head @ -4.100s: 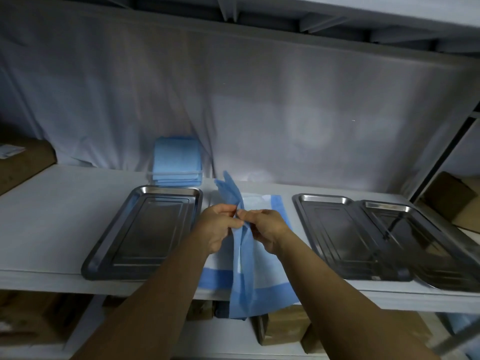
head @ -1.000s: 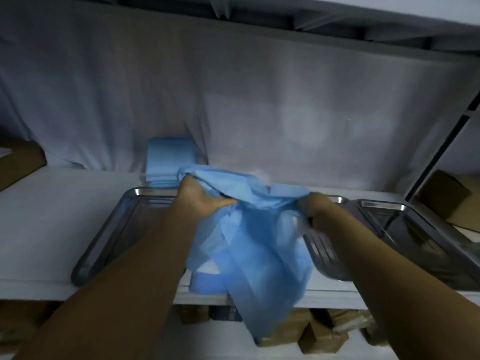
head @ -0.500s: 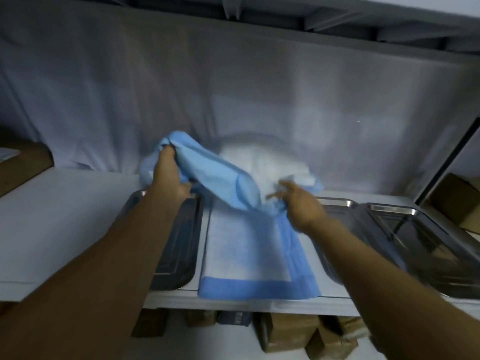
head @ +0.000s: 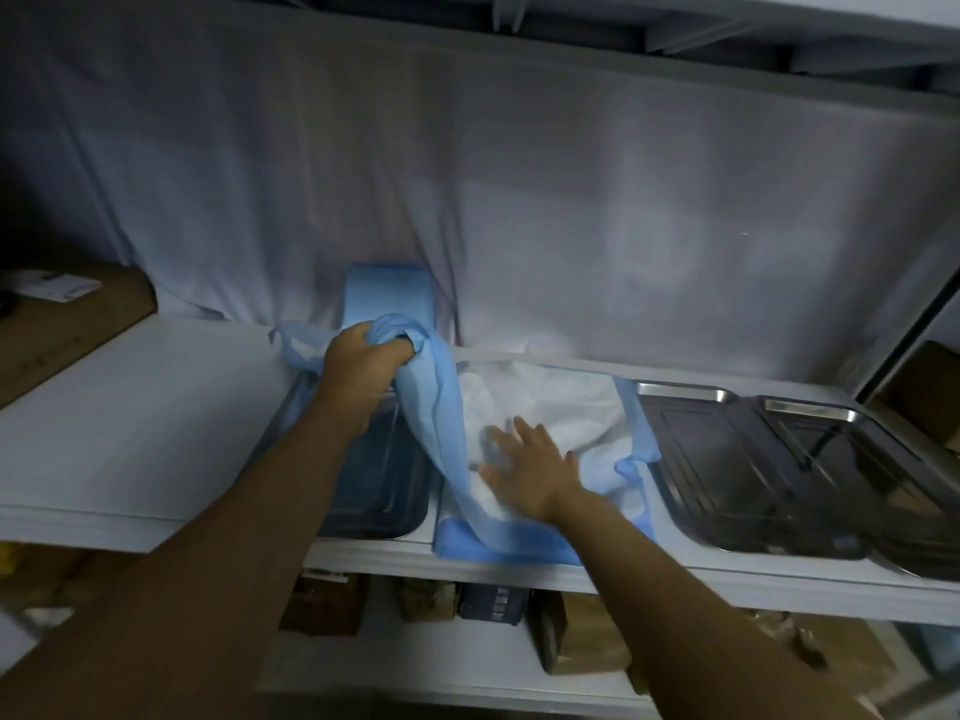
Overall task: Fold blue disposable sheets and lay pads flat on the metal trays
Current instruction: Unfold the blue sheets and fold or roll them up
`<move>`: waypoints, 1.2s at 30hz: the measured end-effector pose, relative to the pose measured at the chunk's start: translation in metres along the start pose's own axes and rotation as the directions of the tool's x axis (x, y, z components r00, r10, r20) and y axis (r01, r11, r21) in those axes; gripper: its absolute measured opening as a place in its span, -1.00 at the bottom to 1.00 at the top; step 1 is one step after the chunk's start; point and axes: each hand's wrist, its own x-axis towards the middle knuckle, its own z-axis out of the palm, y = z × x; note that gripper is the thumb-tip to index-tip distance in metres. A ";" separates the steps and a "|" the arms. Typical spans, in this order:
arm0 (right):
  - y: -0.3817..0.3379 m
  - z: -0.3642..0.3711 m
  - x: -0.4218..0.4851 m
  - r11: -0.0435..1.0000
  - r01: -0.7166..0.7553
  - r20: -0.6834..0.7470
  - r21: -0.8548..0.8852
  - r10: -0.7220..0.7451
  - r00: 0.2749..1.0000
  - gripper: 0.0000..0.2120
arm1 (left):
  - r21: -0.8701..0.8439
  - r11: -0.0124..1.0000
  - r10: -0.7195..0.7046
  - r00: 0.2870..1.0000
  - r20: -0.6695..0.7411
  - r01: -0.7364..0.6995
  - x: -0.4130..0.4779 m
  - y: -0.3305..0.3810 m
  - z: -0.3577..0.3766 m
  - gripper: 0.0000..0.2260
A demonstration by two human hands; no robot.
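The task is at an early stage, judging by how things lie. None of the three trays holds a pad: the left tray (head: pixel 384 480) and the two overlapping trays on the right (head: pixel 727 459) show bare metal, though the left one is partly hidden by an arm and cloth. The blue sheet (head: pixel 439 407) is not folded. It is bunched in the left hand (head: pixel 363 368), which clenches around it above the far end of the left tray, and a loose band trails from that fist toward the near right.

The pad (head: pixel 550 402), white with a blue border, lies on the shelf (head: pixel 130 407) between the left tray and the right pair. Its long axis runs near to far, with its near edge at the shelf's front lip. Its far part is rumpled. The right hand (head: pixel 537 472) rests on it with fingers spread and straight, grasping nothing.

A stack of folded blue sheets (head: pixel 387 288) sits at the far side; whether these are finished work or supply cannot be told. Folding the sheet and moving the pad onto a tray both remain.
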 end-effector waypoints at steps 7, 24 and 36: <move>0.003 0.014 0.009 0.993 0.092 -0.015 -0.079 -0.094 0.995 -0.53 | 0.287 0.932 0.226 0.974 0.016 -0.221 0.014 0.005 -0.013 -0.31; 0.105 -0.008 -0.045 0.688 -0.612 -0.156 0.390 0.704 0.693 -0.66 | 0.576 0.452 0.112 0.684 0.720 -0.681 -0.023 -0.017 0.128 -0.71; 0.117 -0.013 -0.051 0.435 -0.262 -0.022 0.862 0.548 0.836 -0.82 | 0.629 0.359 -0.100 0.642 0.760 -0.689 -0.066 -0.055 0.160 -0.07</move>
